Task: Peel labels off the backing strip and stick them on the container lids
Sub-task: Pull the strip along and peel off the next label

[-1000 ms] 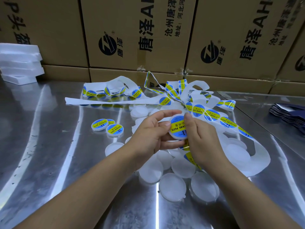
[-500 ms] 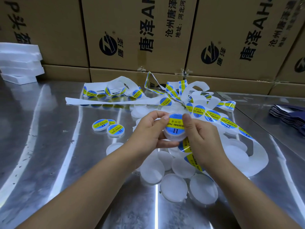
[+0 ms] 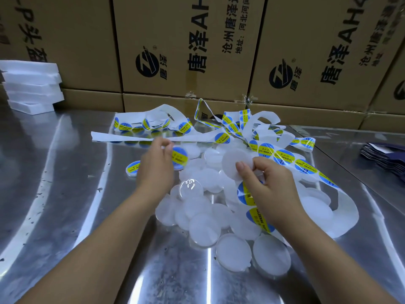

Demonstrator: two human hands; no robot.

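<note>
The left hand point(image 3: 156, 165) holds a labelled lid point(image 3: 180, 157) just above the metal table point(image 3: 65, 194). Its fingers are curled together on the lid's near edge, though blur hides exactly how they lie. The lid's blue and yellow label faces up. A second labelled lid point(image 3: 132, 168) lies on the table just left of that hand.

The right hand point(image 3: 270, 187) pinches a blank lid point(image 3: 235, 160) by its edge, with the thumb point(image 3: 241, 166) on top and the fingers curled behind, and holds it tilted over the pile of blank lids point(image 3: 203, 229). The pile spreads between and in front of both hands.

The backing strip point(image 3: 285, 155), carrying a row of round blue and yellow labels, runs from the tangle at the back of the table down under the right hand and wrist. Whether that hand also holds the strip cannot be told. A bare white loop of strip point(image 3: 346, 216) curls to the right of the pile.

Printed cardboard boxes point(image 3: 186, 40) stand along the back. A stack of white foam pieces point(image 3: 32, 84) sits at the far left, and a stack of dark sheets point(image 3: 385, 156) lies at the far right.
</note>
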